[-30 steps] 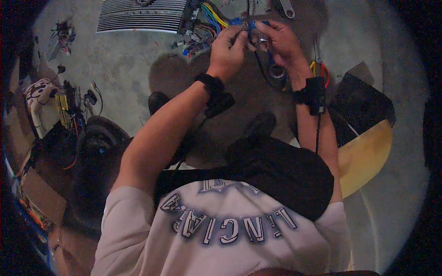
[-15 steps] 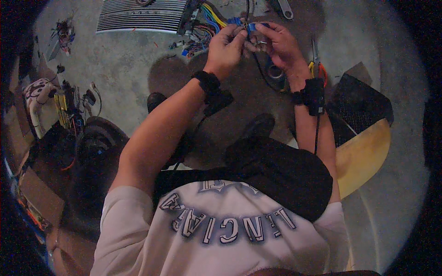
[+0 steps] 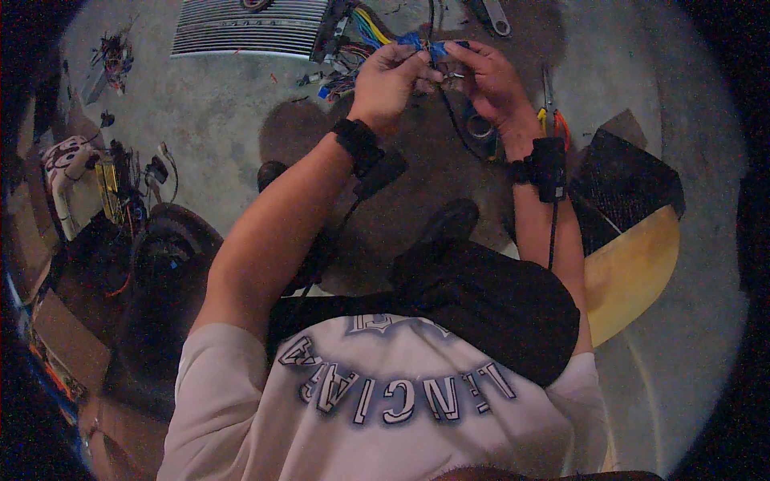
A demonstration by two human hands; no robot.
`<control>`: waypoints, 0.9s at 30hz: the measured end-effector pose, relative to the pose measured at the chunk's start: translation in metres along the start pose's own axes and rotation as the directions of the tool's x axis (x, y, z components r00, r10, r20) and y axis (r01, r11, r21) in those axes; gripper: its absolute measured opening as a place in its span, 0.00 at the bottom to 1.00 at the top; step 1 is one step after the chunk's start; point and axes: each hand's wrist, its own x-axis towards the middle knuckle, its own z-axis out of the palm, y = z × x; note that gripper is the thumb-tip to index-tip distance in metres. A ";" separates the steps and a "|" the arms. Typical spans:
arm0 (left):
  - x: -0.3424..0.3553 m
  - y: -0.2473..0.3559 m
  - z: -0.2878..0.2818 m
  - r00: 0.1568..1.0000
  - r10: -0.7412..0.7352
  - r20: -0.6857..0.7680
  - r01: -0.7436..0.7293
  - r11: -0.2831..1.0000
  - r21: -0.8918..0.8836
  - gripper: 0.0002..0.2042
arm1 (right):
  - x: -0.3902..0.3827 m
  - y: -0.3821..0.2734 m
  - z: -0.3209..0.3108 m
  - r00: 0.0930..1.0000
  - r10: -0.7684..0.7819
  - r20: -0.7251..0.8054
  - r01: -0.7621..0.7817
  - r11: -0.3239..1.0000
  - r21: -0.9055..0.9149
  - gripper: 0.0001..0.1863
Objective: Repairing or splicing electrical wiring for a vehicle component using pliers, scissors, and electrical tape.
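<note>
Nearest the lens, a pale printed shirt [image 3: 377,393] is filling the lower view, with a black cloth-like item [image 3: 489,305] lying across its upper edge. Both bare forearms are reaching outward, each wearing a black wrist strap. To the right, a yellow curved sheet [image 3: 638,272] is resting beside a dark textured panel [image 3: 634,180].

Farther out, the left hand [image 3: 387,88] is bending its fingers inward, thumb drawing close to forefinger; what lies between them is too small to tell. Just beside it, the right hand [image 3: 499,86] is pinching a blue piece [image 3: 439,50] between thumb and forefinger, leaving little gap, the other fingers curling loosely. The blue piece is sitting between the two hands. A black cable [image 3: 451,112] is running down between them; whether any finger is gripping it, I am not able to make out.

A dark ring [image 3: 480,125] is lying below the right hand, and a tool with red and yellow handles [image 3: 561,131] near that wrist.

Farthest, coloured wires [image 3: 370,26] are trailing alongside a ribbed metal panel [image 3: 249,32]; a metal tool [image 3: 498,18] is lying upper right.
</note>
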 end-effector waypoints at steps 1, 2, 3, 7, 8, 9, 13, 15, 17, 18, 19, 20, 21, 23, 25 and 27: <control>0.000 0.001 0.000 1.000 0.000 0.000 0.000 1.000 0.000 0.06 | 0.001 0.000 -0.002 1.000 0.000 -0.018 -0.002 0.998 -0.059 0.08; 0.000 0.003 -0.001 1.000 -0.013 0.005 0.013 1.000 0.002 0.07 | 0.002 0.001 -0.003 0.999 0.000 -0.036 -0.004 0.993 -0.118 0.08; 0.000 0.004 -0.001 1.000 -0.027 0.009 0.027 1.000 0.004 0.07 | 0.002 0.002 -0.003 0.999 0.000 -0.036 -0.005 0.993 -0.118 0.08; -0.002 0.003 0.001 0.999 -0.024 -0.031 0.023 1.000 -0.019 0.09 | 0.005 0.006 -0.005 0.999 0.016 -0.050 -0.020 0.997 -0.081 0.08; -0.002 0.003 0.001 0.999 -0.024 -0.032 0.023 0.999 -0.034 0.11 | 0.006 0.006 -0.006 0.995 -0.002 -0.095 -0.011 0.991 -0.135 0.08; -0.002 0.002 0.000 0.999 -0.022 -0.038 0.020 0.999 -0.048 0.12 | 0.004 0.005 0.000 0.996 -0.001 -0.094 -0.012 0.991 -0.134 0.08; -0.003 -0.001 -0.001 0.998 0.009 -0.058 -0.013 0.998 -0.068 0.13 | -0.003 0.007 0.012 0.990 -0.055 -0.131 0.046 0.997 -0.069 0.10; -0.004 -0.002 0.000 0.996 -0.004 -0.086 -0.001 0.998 -0.060 0.13 | -0.004 0.011 0.011 0.985 -0.076 -0.155 0.062 0.993 -0.096 0.10; -0.004 -0.002 0.002 0.995 -0.009 -0.096 0.004 0.999 -0.050 0.12 | -0.003 0.015 0.008 0.981 -0.101 -0.167 0.088 0.992 -0.086 0.11; -0.005 -0.002 0.002 0.993 -0.015 -0.118 0.011 0.999 -0.032 0.12 | -0.003 0.016 0.010 0.981 -0.098 -0.165 0.085 0.993 -0.081 0.11; -0.005 -0.002 0.001 0.992 -0.016 -0.122 0.013 1.000 -0.028 0.12 | -0.003 0.018 0.012 0.979 -0.104 -0.177 0.093 0.993 -0.069 0.11; -0.005 -0.001 0.001 0.990 -0.002 -0.143 0.000 1.000 -0.010 0.12 | -0.002 0.021 0.014 0.976 -0.110 -0.190 0.101 0.993 -0.057 0.11; -0.006 -0.001 0.002 0.988 0.015 -0.156 -0.015 1.000 0.004 0.11 | -0.003 0.022 0.015 0.975 -0.112 -0.191 0.103 0.993 -0.060 0.11; -0.007 -0.001 0.002 0.989 0.021 -0.143 -0.022 1.000 -0.008 0.11 | -0.004 0.026 0.016 0.961 -0.148 -0.234 0.139 0.989 -0.057 0.11; -0.008 -0.001 0.000 0.991 0.028 -0.134 -0.031 0.999 -0.020 0.11 | -0.007 0.027 0.021 0.961 -0.147 -0.233 0.141 0.989 -0.041 0.12; -0.008 -0.002 0.000 0.992 0.031 -0.124 -0.035 0.999 -0.033 0.11 | -0.007 0.028 0.020 0.961 -0.145 -0.235 0.144 0.989 -0.024 0.12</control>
